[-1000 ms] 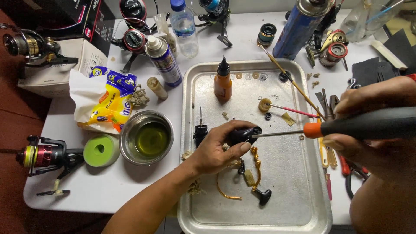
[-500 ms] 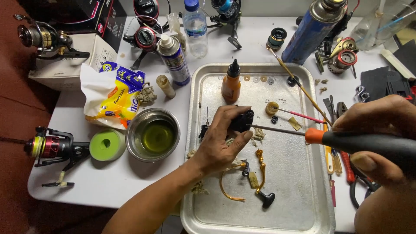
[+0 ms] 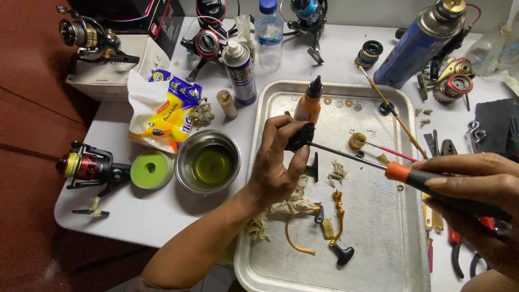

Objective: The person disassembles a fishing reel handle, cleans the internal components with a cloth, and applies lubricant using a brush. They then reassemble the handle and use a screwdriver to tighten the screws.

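**Screwdriver tip now seated in the lifted reel part**

The left hand (image 3: 278,162) pinches a small black reel part (image 3: 300,136) between thumb and fingertips, now raised higher above the metal tray (image 3: 378,270) than a second ago. The right hand (image 3: 476,186) is wrapped tight around the screwdriver (image 3: 400,172), which has swung from level to slanting up-left, its tip meeting the part. Judging by that, a screw is being worked. A steel bowl (image 3: 208,162) of yellowish liquid sits left of the tray on the surface.
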